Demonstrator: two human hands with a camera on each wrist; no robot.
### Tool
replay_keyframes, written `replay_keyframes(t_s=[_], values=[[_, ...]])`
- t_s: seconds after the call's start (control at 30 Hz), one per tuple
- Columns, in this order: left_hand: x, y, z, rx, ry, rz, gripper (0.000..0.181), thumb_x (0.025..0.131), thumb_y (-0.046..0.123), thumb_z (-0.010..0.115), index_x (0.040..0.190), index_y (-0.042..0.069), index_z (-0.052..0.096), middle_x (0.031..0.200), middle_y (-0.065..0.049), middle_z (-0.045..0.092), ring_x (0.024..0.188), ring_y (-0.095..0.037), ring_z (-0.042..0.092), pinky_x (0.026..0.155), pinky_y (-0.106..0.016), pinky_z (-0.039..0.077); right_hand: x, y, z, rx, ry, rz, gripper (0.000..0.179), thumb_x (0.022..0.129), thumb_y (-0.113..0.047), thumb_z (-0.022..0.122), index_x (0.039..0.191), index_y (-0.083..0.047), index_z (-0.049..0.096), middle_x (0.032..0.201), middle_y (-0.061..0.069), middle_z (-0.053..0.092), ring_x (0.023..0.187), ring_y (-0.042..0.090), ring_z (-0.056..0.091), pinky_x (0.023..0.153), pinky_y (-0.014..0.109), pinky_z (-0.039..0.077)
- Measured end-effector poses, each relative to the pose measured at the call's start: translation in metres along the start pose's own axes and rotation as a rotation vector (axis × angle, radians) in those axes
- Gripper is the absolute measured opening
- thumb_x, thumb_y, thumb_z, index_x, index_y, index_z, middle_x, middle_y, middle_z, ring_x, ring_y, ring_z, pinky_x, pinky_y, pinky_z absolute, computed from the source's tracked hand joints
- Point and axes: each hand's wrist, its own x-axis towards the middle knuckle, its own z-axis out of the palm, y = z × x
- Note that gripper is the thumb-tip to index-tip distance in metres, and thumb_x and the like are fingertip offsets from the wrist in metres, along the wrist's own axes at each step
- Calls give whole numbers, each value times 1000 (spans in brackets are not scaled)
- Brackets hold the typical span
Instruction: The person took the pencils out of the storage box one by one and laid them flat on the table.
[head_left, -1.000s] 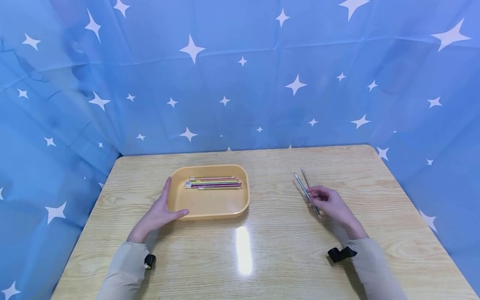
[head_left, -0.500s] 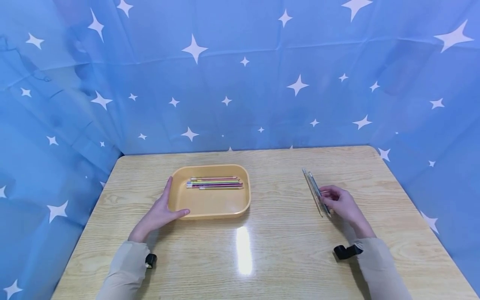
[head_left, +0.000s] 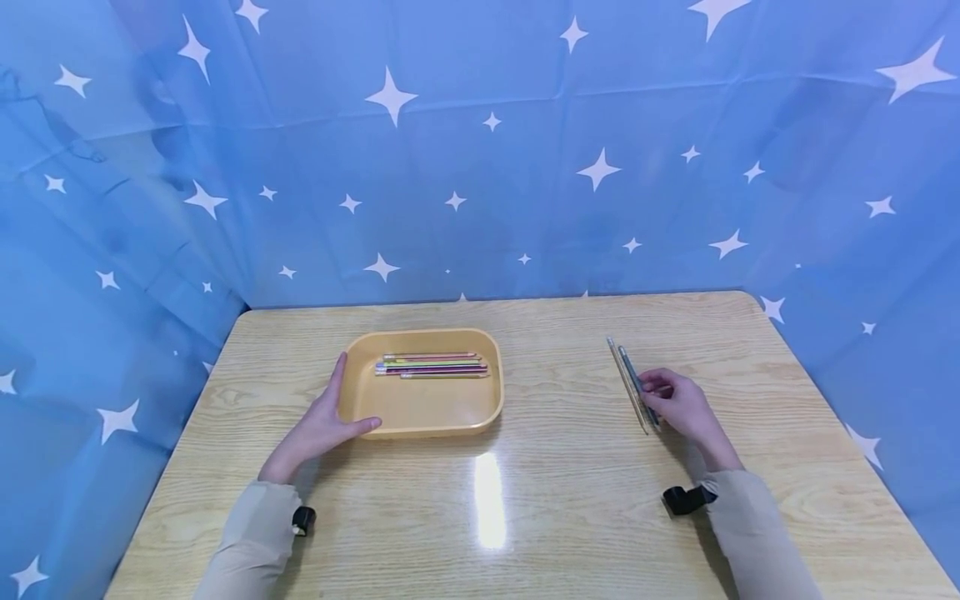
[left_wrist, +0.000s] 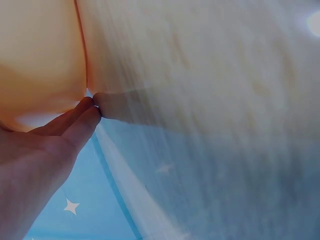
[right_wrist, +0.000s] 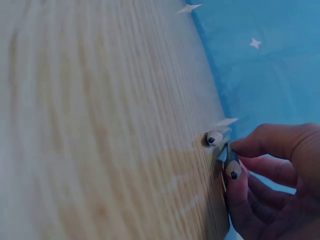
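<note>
In the head view my right hand (head_left: 678, 406) pinches a dark pencil (head_left: 628, 364) between thumb and fingers, low over the table. A brown pencil (head_left: 626, 379) lies just left of it, almost parallel. The right wrist view shows the sharpened tips of the held dark pencil (right_wrist: 232, 167) and of the other pencil (right_wrist: 214, 139) on the tabletop. My left hand (head_left: 318, 429) rests spread around the near left corner of a yellow-orange tray (head_left: 420, 415), fingers along its left side, thumb along its front. Several coloured pencils (head_left: 431, 367) lie side by side in the tray.
The wood-grain table (head_left: 558, 500) carries a bright light reflection in front of the tray. A blue curtain (head_left: 510, 217) with white stars hangs behind the table and at both sides.
The dark pencil has gone from the left side of the brown one to its right, carried by my right hand, which moved slightly right. My left hand and the tray have stayed put.
</note>
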Motion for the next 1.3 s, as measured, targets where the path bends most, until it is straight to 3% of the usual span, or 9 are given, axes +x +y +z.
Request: replay_keyframes(t_s=[0.3,0.73,0.97,1.3], values=[[1,1,0,15,-1,9,120,80,33,80,154,9,-12,157,-25,4,140,-46,15,110,-59,17,5,1,0,-49,16,25,27,90,0,61,115,9,58,97,18,62,85,25,58,61,24,47],[2,1,0,-15,-2,12,120,80,32,80,154,11,-13,158,-24,3,140,-45,17,110,-58,18,0,-4,-6,-35,24,27,26,91,-5,63,114,7,59,92,13,59,79,19,57,57,25,47],[1,0,-1,-9,1,6,120,80,32,80,154,10,-13,158,-24,3,140,-45,14,110,-59,17,-3,-12,-9,-36,47,-16,27,93,-7,62,116,5,59,95,13,58,85,23,56,61,25,47],[0,2,0,-5,-7,-1,120,81,32,79,153,9,-13,158,-24,3,140,-45,16,110,-58,18,1,-27,10,20,8,-63,26,91,-5,64,114,6,59,99,16,61,86,27,60,63,26,50]])
